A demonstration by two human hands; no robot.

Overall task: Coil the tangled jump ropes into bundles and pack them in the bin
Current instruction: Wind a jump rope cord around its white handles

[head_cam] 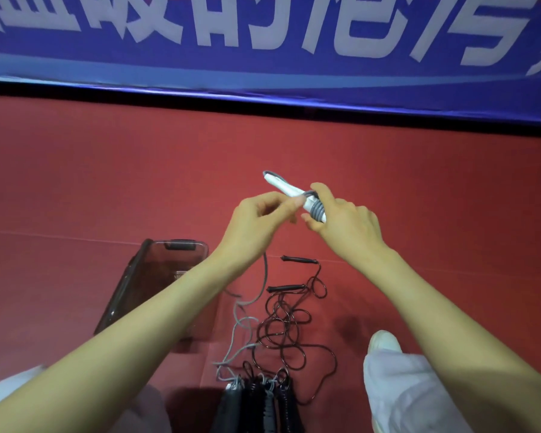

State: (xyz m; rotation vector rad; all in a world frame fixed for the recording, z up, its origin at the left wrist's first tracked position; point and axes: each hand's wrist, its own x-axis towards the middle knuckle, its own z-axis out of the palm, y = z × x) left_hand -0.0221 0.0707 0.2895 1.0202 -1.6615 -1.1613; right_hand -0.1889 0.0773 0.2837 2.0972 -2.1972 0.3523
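Observation:
My right hand (345, 225) grips the white handles of a grey jump rope (289, 190), with several turns of grey cord wound around them. My left hand (261, 220) pinches the grey cord right beside the handles. The loose grey cord (241, 323) trails down from my left hand to the red floor. A tangled black jump rope (289, 326) lies on the floor below my hands, its two black handles (297, 260) side by side. A dark see-through bin (132, 295) stands on the floor at the left, partly behind my left forearm.
Several coiled black and grey rope bundles (260, 404) lie at the bottom edge between my knees. My white shoe (383, 342) and trouser leg sit at the lower right. A blue banner (263, 42) with white characters runs along the far edge of the red floor.

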